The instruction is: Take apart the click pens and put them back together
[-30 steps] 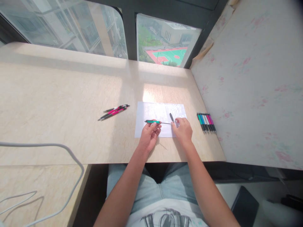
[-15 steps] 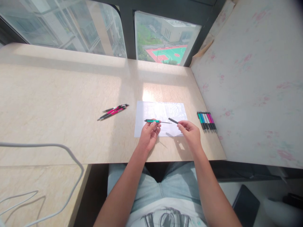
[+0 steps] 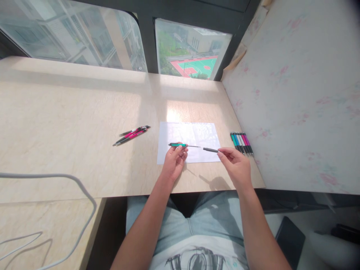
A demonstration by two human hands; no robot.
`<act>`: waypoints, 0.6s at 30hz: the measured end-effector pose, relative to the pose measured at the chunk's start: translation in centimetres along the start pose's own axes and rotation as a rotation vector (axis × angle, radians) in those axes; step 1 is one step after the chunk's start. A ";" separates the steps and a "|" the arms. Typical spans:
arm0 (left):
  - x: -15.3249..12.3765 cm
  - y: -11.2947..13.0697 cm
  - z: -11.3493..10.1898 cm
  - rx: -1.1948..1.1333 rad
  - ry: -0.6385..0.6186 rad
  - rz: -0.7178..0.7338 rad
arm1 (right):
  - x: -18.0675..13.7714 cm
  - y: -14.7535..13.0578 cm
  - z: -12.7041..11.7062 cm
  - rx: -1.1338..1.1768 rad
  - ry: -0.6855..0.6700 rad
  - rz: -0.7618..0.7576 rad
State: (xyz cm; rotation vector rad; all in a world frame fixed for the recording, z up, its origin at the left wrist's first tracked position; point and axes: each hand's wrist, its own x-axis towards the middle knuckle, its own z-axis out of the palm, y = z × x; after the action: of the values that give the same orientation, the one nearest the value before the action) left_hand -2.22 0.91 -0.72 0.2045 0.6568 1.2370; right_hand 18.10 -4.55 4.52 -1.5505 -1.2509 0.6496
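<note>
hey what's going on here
The person's left hand holds a green pen barrel with a thin refill sticking out. The right hand holds a black grip section, one end facing the refill's tip but apart from it. Both pieces are over a white sheet; some pens lie to its left and a row of pens to its right.

The worktop (image 3: 70,112), pale beige and faintly mottled, bears a white paper sheet (image 3: 191,132) laid flat, with a loose cluster of pink-and-black pens (image 3: 134,135) at the sheet's nine o'clock and a side-by-side row of multicoloured pens (image 3: 241,143) at its three o'clock.
</note>
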 end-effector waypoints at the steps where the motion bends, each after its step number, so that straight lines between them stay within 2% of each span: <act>1: 0.0 0.0 0.0 0.000 -0.004 0.002 | 0.0 0.0 0.0 -0.006 0.003 -0.005; 18: 0.0 -0.1 0.1 0.026 -0.021 0.002 | 0.3 -0.8 0.4 -0.015 -0.029 -0.022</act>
State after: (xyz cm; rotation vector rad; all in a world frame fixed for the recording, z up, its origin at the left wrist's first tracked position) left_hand -2.08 0.90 -0.64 0.2397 0.6545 1.2272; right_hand 17.57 -4.17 5.19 -1.5425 -1.2960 0.6516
